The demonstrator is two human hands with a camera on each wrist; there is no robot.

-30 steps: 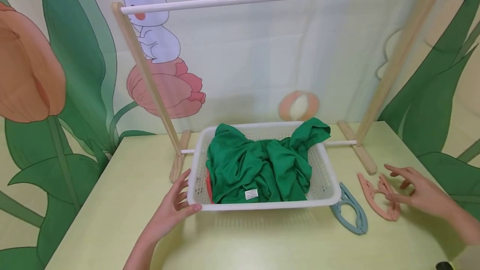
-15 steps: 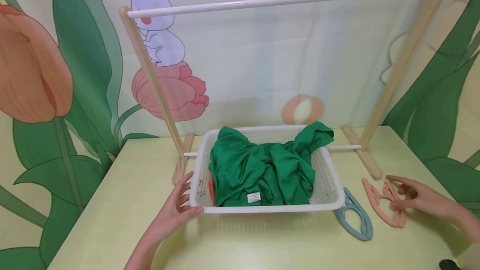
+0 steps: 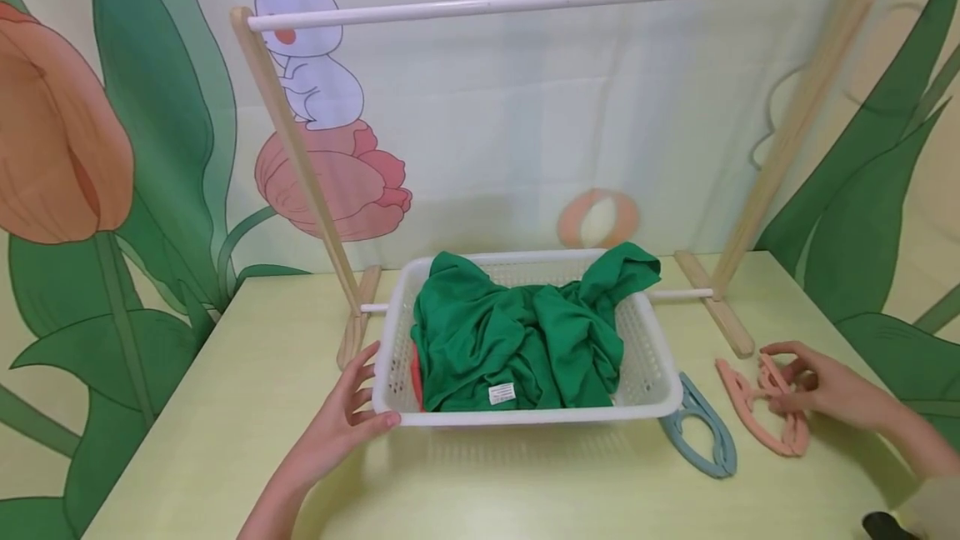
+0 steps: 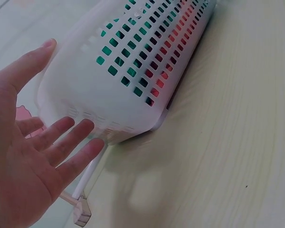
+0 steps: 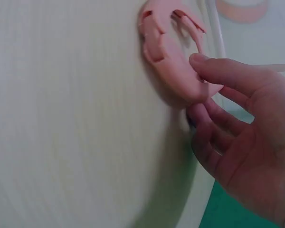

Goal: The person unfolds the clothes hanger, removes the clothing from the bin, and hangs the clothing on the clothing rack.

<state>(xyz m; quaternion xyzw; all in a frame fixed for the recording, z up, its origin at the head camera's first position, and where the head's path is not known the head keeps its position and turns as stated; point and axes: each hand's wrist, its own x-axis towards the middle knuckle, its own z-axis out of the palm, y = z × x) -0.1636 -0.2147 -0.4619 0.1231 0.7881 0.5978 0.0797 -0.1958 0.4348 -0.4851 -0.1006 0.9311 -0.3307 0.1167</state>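
A white plastic basket stands mid-table, with a crumpled green garment inside that bears a white label. Some red cloth shows at its left inner wall. My left hand rests at the basket's front left corner; in the left wrist view its fingers lie loosely spread along the perforated wall. To the right, my right hand pinches a pink folding hanger by one side, thumb above and fingers underneath. Left of it lies a blue folding hanger, one end close by the basket.
Behind the basket rises a drying rack with wooden legs and a white top rail. A curtain printed with tulips and a rabbit hangs behind the pale yellow table. A dark object shows at the bottom right.
My right hand has moved from hovering beside the pink hanger to pinching its right side. My left hand stays at the basket's corner. The head view has shifted slightly.
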